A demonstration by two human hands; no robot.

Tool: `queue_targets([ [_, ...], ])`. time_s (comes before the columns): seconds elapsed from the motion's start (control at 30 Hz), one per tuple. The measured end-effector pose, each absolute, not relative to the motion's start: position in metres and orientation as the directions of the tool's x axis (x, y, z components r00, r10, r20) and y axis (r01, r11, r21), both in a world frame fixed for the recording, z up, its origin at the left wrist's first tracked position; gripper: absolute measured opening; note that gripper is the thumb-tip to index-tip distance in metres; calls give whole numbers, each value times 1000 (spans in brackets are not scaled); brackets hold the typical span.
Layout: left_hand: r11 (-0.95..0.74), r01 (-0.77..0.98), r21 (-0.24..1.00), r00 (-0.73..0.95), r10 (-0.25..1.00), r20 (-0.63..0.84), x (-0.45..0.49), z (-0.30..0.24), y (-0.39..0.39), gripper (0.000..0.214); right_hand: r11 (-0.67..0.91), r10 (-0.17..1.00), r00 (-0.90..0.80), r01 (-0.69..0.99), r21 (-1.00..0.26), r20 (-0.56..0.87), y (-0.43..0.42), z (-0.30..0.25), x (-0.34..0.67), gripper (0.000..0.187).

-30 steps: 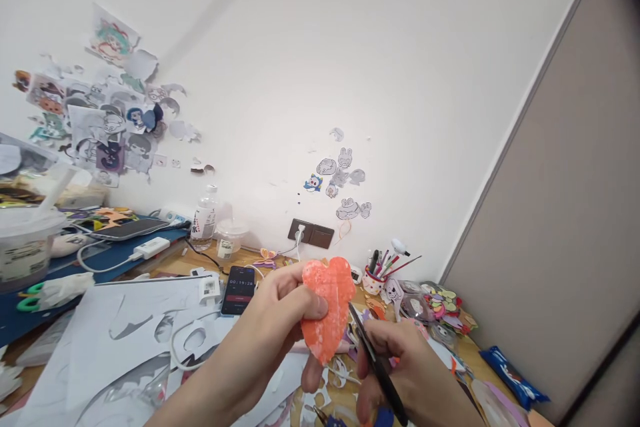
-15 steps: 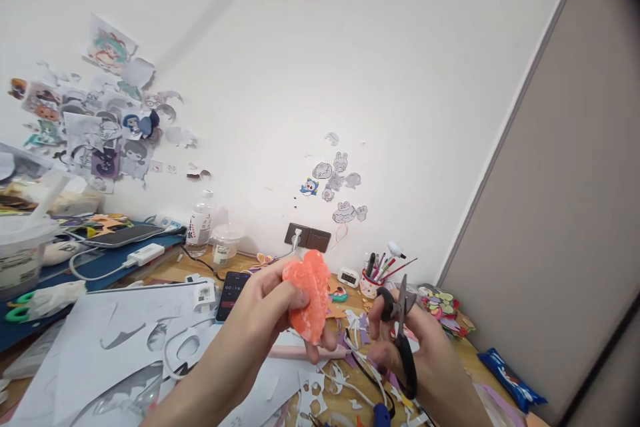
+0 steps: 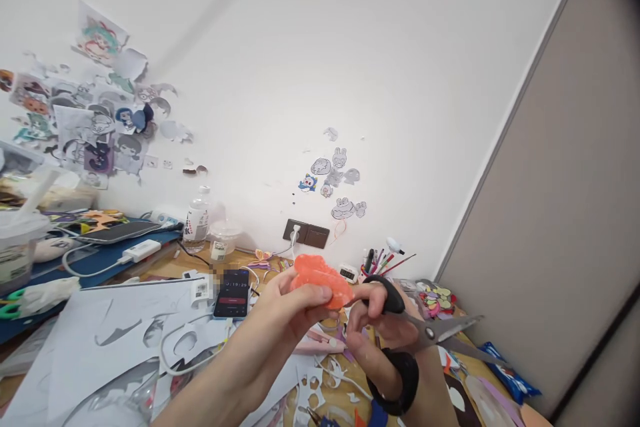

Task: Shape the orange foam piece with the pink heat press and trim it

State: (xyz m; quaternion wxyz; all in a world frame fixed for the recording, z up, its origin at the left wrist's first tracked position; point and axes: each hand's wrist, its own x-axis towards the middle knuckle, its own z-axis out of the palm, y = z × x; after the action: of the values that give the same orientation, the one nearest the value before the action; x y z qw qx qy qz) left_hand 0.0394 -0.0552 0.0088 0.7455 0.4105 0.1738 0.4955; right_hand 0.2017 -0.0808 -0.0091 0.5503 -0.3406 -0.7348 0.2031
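My left hand (image 3: pixel 287 313) pinches an orange-red cutout (image 3: pixel 325 278) between thumb and fingers; it has a wavy edge and whitish flecks, and lies tilted to the right. Close beside it on the right is my right hand (image 3: pixel 383 333), with black-handled scissors (image 3: pixel 431 332) hung on its fingers through the loops. Their blades are spread and point right, away from the cutout. My right fingertips reach the cutout's right end; whether they grip it I cannot tell.
White paper sheets (image 3: pixel 120 353) with cut-out holes cover the desk's left. A phone (image 3: pixel 233 293) lit with a timer lies behind my left hand. Paper scraps (image 3: pixel 310 390) and cables are strewn below. A bottle (image 3: pixel 197 219) stands by the wall; a blue packet (image 3: pixel 513 373) lies right.
The cutout has turned from upright to tilted rightward. My right hand has moved left up to it, and the scissors have swung from pointing up to pointing right, blades apart.
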Motion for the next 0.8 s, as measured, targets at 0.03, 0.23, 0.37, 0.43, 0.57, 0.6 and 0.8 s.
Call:
queue_targets([
  [0.03, 184, -607, 773, 444, 886, 137, 40, 8, -55, 5, 718, 693, -175, 260, -646, 699, -78, -10, 202, 24],
  [0.23, 110, -605, 789, 411, 891, 191, 41, 7, -58, 10, 586, 803, -123, 337, -737, 583, -84, -3, 207, 35],
  [0.37, -23, -645, 764, 305, 909, 285, 40, 10, -62, 23, 341, 892, -20, 685, -644, 451, -89, 1, 205, 71],
  [0.43, -70, -680, 730, 257, 909, 328, 40, 10, -64, 28, 292, 815, 55, 820, -492, 577, -88, 1, 205, 67],
  [0.57, -76, -703, 708, 258, 900, 353, 42, 6, -67, 30, 234, 534, 14, 958, -164, 845, -84, -1, 208, 35],
  [0.6, -67, -705, 706, 271, 895, 355, 43, 5, -67, 30, 217, 471, -6, 970, -109, 882, -84, -1, 209, 26],
  [0.8, -18, -730, 683, 311, 881, 355, 49, 2, -68, 28, 190, 306, -59, 982, -1, 950, -84, 0, 215, 15],
])
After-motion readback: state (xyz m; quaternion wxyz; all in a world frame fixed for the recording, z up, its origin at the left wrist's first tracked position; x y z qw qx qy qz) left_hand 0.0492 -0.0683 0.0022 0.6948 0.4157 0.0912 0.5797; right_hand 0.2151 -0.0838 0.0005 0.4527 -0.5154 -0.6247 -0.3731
